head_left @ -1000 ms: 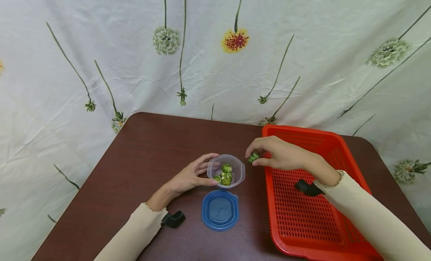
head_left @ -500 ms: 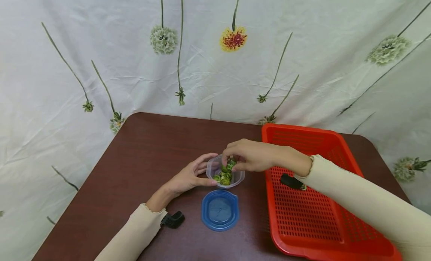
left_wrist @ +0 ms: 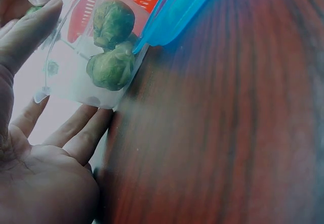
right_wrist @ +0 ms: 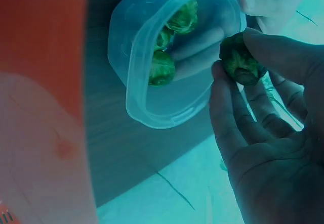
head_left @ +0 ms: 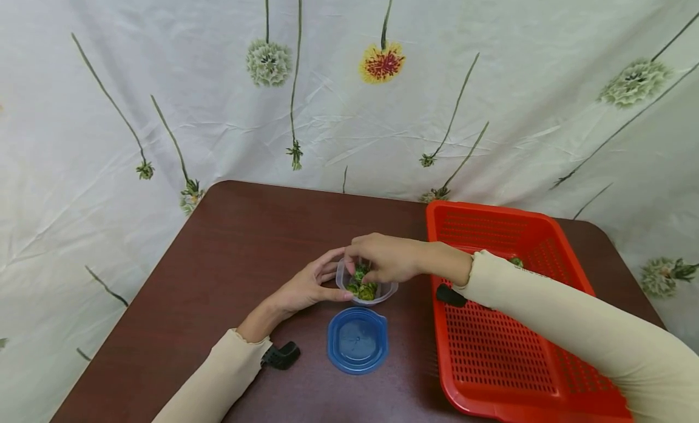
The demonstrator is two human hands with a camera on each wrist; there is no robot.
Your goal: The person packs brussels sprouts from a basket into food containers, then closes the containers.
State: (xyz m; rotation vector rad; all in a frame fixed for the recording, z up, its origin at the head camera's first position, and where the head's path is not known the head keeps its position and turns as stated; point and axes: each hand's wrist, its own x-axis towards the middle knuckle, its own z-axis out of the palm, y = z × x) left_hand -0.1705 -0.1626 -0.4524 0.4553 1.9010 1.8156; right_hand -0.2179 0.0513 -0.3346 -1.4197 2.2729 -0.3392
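My left hand (head_left: 306,284) holds a small clear plastic container (head_left: 389,292), thumb on the near side and fingers on the far side. Several Brussels sprouts (right_wrist: 162,68) lie inside it; two of them show through the wall in the left wrist view. Above the container's mouth, my right hand (head_left: 390,257) pinches another Brussels sprout (right_wrist: 241,59) between thumb and fingertips. In the right wrist view this sprout appears at the rim, apart from those inside. A blue lid (head_left: 357,341) lies on the table just in front of the container.
A red perforated basket (head_left: 494,362) stands on the right of the dark wooden table (head_left: 262,229), under my right forearm. One green sprout (head_left: 516,262) shows inside it, partly hidden by the sleeve. A flower-print cloth (head_left: 327,113) hangs behind the table.
My right hand has moved left from the basket's edge to over the container, carrying the sprout. The left hand and the lid have stayed in place.
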